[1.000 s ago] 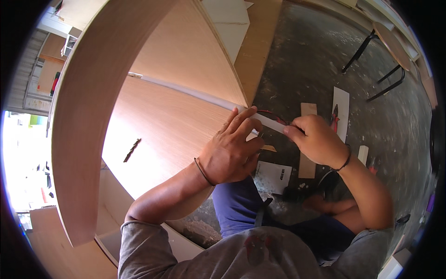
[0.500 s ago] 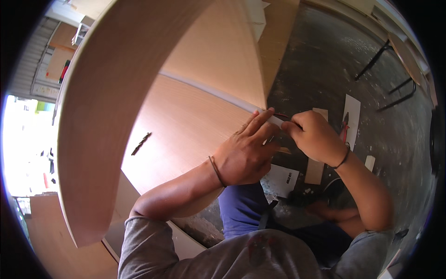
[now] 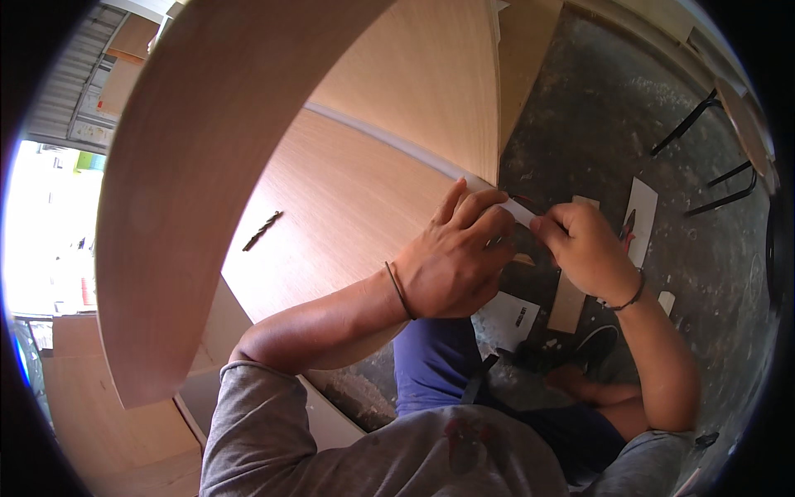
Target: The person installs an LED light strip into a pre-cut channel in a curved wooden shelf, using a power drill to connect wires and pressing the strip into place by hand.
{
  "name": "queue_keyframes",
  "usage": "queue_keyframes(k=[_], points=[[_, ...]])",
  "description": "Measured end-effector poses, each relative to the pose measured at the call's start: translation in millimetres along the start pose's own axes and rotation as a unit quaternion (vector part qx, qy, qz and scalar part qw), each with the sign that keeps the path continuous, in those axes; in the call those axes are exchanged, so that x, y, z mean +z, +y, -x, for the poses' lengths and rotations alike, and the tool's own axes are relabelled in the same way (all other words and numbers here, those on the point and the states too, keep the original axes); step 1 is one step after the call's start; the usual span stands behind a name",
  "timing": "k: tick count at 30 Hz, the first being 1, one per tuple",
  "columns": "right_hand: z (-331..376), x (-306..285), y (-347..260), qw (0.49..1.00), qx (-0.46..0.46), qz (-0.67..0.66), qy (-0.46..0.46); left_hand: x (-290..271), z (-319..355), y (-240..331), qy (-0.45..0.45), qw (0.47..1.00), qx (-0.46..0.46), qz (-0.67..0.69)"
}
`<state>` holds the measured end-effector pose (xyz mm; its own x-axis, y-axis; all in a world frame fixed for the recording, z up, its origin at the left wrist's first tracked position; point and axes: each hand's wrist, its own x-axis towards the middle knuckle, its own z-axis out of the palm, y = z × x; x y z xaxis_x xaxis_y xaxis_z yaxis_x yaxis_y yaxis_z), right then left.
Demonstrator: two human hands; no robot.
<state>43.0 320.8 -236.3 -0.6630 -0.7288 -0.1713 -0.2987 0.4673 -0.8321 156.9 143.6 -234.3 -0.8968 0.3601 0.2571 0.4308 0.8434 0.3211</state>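
Observation:
A narrow white strip (image 3: 520, 212) sticks out past the corner of a light wood-grain panel (image 3: 356, 190). In line with it, a pale band (image 3: 397, 145) runs along the joint with a second, raised panel (image 3: 422, 74). My right hand (image 3: 592, 253) pinches the strip's free end between thumb and bent fingers. Across the panel's corner lies my left hand (image 3: 455, 257), its fingers curled over the strip close to the joint; its thumb is hidden. A dark twist drill bit (image 3: 263, 231) rests on the panel, left of my left hand.
A tall curved-looking board (image 3: 182, 190) rises close on my left. On the dark floor (image 3: 596, 116) at right lie red-handled pliers (image 3: 628, 232), a white offcut (image 3: 643, 207), a brown wooden strip (image 3: 571, 290) and a white printed sheet (image 3: 507, 321). A black-legged stool (image 3: 729, 174) stands far right.
My right hand has moved slightly away from my left, and more of the white strip shows between them. The whole view has shifted a little.

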Motion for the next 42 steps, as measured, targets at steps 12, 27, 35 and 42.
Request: queue_keyframes(k=[12,27,35,42], points=[[-21.1,9.6,-4.6,1.000,-0.010,0.004,-0.005,4.4,-3.4,0.5,0.020,1.000,0.015,0.017],[-34.0,13.3,-6.9,0.997,0.012,-0.075,-0.033,8.7,-1.6,-4.9,0.069,0.997,0.004,0.041],[0.7,-2.3,7.9,0.999,0.004,-0.022,-0.027,1.2,-1.7,3.4,0.024,0.999,-0.022,0.011],[-12.6,3.8,3.6,1.000,-0.028,0.008,-0.005,1.5,-2.5,1.1,0.018,1.000,-0.010,-0.013]])
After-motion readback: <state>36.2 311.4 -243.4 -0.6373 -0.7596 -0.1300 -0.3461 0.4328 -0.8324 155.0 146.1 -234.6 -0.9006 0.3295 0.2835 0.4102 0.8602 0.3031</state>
